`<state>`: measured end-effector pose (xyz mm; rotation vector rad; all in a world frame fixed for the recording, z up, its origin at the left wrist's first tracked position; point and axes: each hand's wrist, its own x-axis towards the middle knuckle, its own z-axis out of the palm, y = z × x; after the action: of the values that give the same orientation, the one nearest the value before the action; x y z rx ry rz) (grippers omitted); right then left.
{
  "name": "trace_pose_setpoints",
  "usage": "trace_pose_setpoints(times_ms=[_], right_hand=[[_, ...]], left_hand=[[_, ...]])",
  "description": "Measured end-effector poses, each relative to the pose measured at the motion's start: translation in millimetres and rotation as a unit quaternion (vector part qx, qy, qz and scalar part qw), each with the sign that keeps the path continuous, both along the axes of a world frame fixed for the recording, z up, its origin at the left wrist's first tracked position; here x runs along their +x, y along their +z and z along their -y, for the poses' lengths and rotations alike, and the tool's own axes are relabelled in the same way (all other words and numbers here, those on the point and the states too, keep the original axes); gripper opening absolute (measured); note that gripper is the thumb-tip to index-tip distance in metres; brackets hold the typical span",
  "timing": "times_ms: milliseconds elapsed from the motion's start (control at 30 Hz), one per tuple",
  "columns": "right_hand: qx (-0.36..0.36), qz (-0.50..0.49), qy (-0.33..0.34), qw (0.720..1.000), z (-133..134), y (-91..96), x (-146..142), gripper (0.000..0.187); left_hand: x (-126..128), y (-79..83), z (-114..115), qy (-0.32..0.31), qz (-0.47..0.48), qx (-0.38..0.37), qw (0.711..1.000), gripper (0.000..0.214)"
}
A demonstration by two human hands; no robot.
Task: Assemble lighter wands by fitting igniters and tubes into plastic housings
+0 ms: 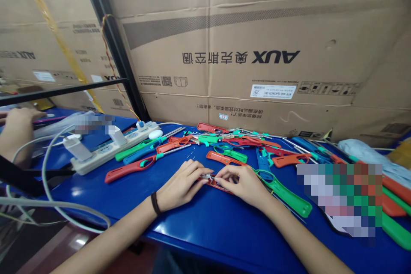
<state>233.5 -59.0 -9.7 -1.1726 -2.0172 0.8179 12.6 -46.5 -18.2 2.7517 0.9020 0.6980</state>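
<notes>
An opened red lighter casing (221,186) lies between my two hands, low over the blue table. My left hand (183,182) grips its left end, thumb and fingers closed round it, and wears a dark band at the wrist. From the other side my right hand (247,185) pinches at the small pale and metallic parts inside the casing; what exactly its fingertips hold is hidden. A green lighter casing (289,195) rests beside my right wrist. Just beyond my fingers lies an orange-red casing (221,158). Several tiny thin pieces are scattered past my left hand.
A white power strip (105,150) with plugs and cables runs along the left. Red, blue and green long-necked lighters, such as a red one (128,172), pile up at the back. A large cardboard box (224,21) walls the far side. Another person's hand (19,128) shows at far left.
</notes>
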Motion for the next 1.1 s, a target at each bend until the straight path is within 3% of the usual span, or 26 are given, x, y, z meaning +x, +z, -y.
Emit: trace_pose_setpoints(times_ms=[600,1100], right_hand=[[0.021,0.012,-0.009,1.000,0.6,-2.0,-1.6,0.012],[0.053,-0.001,-0.021,0.998,0.6,-14.5,-2.8,0.016]], left_hand=[[0.7,-4.9,-0.6,-0.007,0.002,-0.007,1.000,0.027],[1.2,-8.5,-1.3,0.008,0.007,0.005,1.000,0.027]])
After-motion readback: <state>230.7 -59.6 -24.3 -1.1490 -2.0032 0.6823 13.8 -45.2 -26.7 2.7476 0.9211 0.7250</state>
